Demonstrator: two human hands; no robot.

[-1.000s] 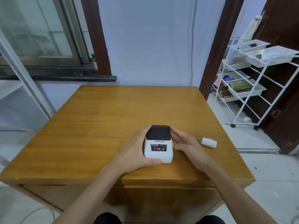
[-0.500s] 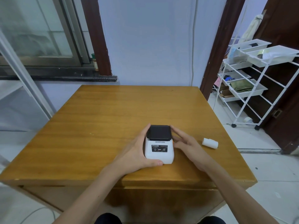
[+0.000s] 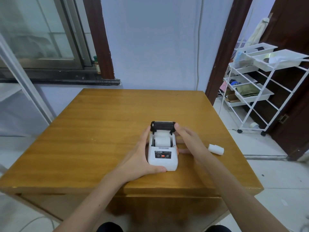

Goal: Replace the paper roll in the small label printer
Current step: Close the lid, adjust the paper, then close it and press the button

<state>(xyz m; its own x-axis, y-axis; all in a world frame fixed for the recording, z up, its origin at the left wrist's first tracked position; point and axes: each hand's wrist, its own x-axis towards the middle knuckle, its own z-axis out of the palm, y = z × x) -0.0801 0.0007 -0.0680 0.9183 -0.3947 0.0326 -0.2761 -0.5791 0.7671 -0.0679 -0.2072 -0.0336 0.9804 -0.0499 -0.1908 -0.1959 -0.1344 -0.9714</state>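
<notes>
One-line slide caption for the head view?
Both hands steady the small white label printer, black lid open, white paper roll inside.

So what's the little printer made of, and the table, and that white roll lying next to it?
Printer: looks like smooth white plastic, with a black lid. Table: varnished wood, grain lines and shine. Spare roll: probably paper, matte white.

Wood table (image 3: pixel 103 118) w/ label printer (image 3: pixel 163 158) near front, 1 paper roll (image 3: pixel 216 149) just right.
</notes>
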